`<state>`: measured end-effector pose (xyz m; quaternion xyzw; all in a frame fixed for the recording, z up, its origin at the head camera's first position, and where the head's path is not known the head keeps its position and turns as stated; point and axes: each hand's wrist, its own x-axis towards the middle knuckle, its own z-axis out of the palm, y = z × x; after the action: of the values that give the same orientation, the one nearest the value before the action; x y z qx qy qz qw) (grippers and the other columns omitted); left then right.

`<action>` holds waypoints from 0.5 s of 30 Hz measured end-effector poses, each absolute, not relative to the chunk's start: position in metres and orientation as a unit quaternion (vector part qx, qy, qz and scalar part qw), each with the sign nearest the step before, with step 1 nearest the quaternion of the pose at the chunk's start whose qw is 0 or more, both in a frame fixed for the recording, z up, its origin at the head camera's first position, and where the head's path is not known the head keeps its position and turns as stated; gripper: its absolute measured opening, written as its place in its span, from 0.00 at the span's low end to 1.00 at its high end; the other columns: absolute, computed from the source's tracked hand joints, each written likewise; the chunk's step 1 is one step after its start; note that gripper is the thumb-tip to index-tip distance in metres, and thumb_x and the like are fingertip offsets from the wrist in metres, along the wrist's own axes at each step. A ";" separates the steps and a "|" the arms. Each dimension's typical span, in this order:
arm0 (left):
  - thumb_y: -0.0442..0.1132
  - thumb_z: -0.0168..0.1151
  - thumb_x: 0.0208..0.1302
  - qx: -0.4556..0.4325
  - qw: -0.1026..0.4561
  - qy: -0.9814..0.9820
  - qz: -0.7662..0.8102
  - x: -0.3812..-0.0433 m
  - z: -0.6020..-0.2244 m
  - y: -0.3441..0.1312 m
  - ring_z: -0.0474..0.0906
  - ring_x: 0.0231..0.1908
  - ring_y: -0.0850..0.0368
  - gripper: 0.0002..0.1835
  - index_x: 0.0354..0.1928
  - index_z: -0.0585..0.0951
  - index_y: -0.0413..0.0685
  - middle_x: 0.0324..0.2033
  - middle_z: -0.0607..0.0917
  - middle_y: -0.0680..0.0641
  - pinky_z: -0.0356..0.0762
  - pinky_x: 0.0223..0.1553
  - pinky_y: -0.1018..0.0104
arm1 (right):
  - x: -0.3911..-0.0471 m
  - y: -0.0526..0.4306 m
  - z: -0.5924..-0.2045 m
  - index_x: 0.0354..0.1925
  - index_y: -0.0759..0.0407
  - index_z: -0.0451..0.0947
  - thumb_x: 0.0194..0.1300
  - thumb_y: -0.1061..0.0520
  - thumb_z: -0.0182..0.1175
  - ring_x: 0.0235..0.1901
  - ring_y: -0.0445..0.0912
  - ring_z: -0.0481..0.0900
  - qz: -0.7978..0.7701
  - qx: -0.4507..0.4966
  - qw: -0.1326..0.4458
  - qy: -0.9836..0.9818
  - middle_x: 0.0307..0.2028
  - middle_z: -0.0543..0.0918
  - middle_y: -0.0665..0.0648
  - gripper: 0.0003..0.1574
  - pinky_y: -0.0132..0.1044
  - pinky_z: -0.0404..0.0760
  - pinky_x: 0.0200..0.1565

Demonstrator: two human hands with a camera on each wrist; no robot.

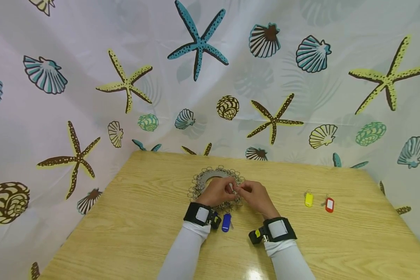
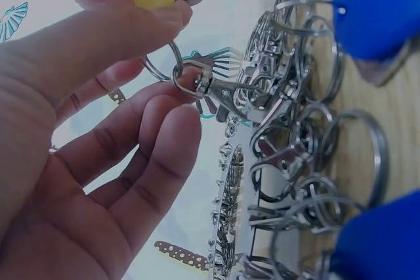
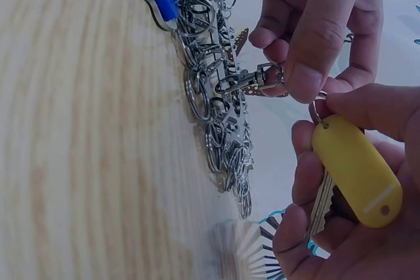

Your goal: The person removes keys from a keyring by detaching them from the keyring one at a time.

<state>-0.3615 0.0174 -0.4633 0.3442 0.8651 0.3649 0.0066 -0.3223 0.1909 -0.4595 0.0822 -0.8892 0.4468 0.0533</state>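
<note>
In the head view my left hand (image 1: pixel 217 191) and right hand (image 1: pixel 256 196) meet over the right side of a grey metal ring (image 1: pixel 206 177) crowded with small clips and split rings. My left thumb and fingers pinch a split ring (image 2: pixel 157 70), linked to a swivel clip (image 2: pixel 226 96) on the metal ring. A yellow key tag (image 3: pixel 357 172) is held by my right hand, its small ring right at my left fingertips. Behind the tag a key (image 3: pixel 321 204) hangs against my right fingers.
A blue key tag (image 1: pixel 226 222) with a key lies below the metal ring, near my left wrist. On the right of the wooden table (image 1: pixel 353 237) lie another yellow tag (image 1: pixel 308 200) and a red tag (image 1: pixel 329 205). A patterned curtain (image 1: pixel 224 89) stands behind.
</note>
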 end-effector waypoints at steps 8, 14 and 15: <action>0.36 0.72 0.56 0.343 0.008 0.862 0.374 -0.362 -0.464 0.017 0.76 0.27 0.66 0.10 0.36 0.79 0.44 0.26 0.81 0.53 0.75 0.31 0.72 | -0.321 0.188 -0.459 0.34 0.60 0.82 0.68 0.57 0.60 0.30 0.45 0.73 0.454 0.071 0.052 -0.887 0.31 0.82 0.52 0.08 0.38 0.71 0.33; 0.35 0.72 0.56 0.332 0.017 0.864 0.378 -0.361 -0.463 0.018 0.77 0.29 0.66 0.10 0.37 0.79 0.45 0.28 0.81 0.54 0.76 0.33 0.72 | -0.322 0.187 -0.460 0.34 0.61 0.82 0.68 0.57 0.59 0.30 0.45 0.73 0.453 0.061 0.042 -0.889 0.31 0.81 0.53 0.09 0.37 0.71 0.33; 0.35 0.72 0.56 0.328 0.023 0.864 0.381 -0.361 -0.462 0.018 0.77 0.29 0.65 0.10 0.37 0.79 0.46 0.28 0.82 0.54 0.76 0.33 0.72 | -0.322 0.188 -0.460 0.34 0.61 0.82 0.68 0.57 0.58 0.30 0.45 0.73 0.452 0.060 0.040 -0.889 0.32 0.81 0.53 0.09 0.37 0.71 0.33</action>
<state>-0.3613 0.0176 -0.4624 0.3278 0.8640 0.3814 0.0227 -0.3223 0.1880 -0.4601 0.0599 -0.8890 0.4523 0.0398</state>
